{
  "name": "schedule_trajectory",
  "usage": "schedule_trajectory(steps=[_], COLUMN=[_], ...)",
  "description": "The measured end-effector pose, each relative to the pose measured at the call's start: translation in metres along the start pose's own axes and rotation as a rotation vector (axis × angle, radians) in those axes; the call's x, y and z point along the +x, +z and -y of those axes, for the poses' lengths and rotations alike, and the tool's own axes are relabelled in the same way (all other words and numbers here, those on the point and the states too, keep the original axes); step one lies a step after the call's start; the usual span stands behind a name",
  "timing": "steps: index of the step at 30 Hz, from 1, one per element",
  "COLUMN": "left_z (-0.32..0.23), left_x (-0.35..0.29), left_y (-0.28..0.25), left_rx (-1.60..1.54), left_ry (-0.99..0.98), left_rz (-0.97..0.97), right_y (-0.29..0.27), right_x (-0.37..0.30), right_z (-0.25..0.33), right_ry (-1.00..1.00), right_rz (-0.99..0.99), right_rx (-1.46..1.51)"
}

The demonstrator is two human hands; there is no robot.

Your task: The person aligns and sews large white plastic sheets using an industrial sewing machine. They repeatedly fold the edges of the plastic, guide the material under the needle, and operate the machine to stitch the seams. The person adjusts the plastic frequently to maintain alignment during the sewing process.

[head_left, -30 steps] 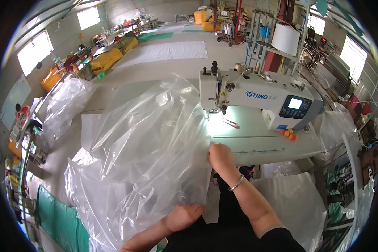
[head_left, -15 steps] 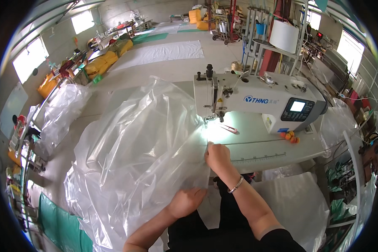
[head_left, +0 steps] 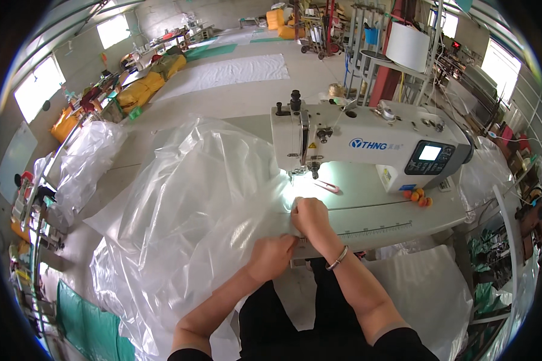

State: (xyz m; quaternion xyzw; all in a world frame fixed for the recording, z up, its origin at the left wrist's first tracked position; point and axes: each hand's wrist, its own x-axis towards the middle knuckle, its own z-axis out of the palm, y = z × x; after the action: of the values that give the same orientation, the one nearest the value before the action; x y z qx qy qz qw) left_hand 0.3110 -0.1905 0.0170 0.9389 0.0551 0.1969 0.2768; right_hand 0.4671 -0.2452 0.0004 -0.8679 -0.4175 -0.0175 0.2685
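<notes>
Two hands (head_left: 273, 257) (head_left: 311, 216) pinching translucent plastic sheeting (head_left: 180, 186), one sewing machine (head_left: 367, 129), one pink tool (head_left: 329, 187), one bracelet (head_left: 338, 259)

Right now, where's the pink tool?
In the head view, right of centre: the pink tool lies on the table, between the right hand and the sewing machine.

Obstacle beyond right grip (head_left: 312, 218): sewing machine (head_left: 349, 132)

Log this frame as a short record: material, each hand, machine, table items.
Material: translucent plastic sheet, rumpled, mostly left of the needle
Left hand: closed on the sheet's edge
Right hand: closed on the same edge, closer to the needle; bracelet at wrist
Machine: white sewing machine, lamp and screen lit
Table: small pinkish tool, orange-red round items
</notes>
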Motion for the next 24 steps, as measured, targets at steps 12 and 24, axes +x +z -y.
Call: schedule_trajectory(steps=[12, 24], left_z=[-0.015, 0.013], left_x=[0.019, 0.026], left_y=[-0.026, 0.005], left_rx=[-0.039, 0.286], left_ry=[-0.188, 0.031], left_rz=[0.244, 0.044], right_y=[-0.011, -0.014], right_x=[-0.020, -0.071], right_z=[0.003, 0.010], right_ry=[-0.002, -0.130], right_rz=[-0.026, -0.105], right_rx=[0.045, -0.032])
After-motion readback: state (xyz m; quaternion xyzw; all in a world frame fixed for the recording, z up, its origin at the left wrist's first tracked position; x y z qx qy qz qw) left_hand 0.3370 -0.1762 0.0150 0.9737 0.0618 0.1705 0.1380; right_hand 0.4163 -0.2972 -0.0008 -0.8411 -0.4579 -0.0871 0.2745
